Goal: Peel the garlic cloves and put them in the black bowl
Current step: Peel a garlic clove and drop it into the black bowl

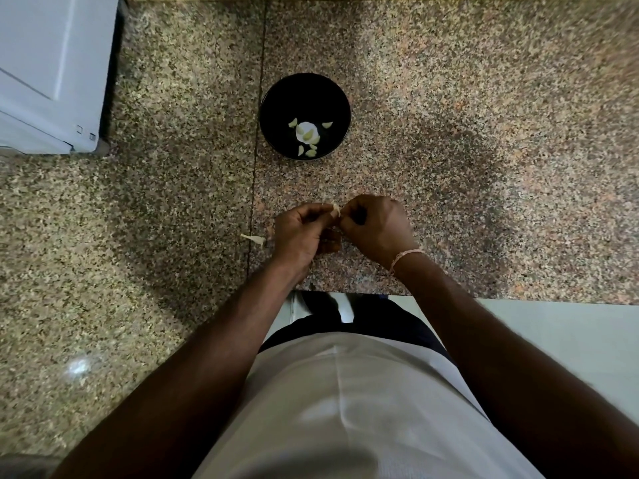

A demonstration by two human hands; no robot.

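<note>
Pale papery skin shows between the fingertips where the two hands meet above the speckled granite counter. The left hand and right hand are curled in toward each other, fingers pressed together and pinching a garlic clove, most of it hidden in the grip. A clove like this should be light, firm and small, slippery once bare, while its skin is thin, dry and tears easily; best held by the body with one hand while the other nips the loose skin at the tip. Just left of the left hand lies a pale garlic scrap on the counter. Farther off sits the black bowl, holding several peeled cloves.
</note>
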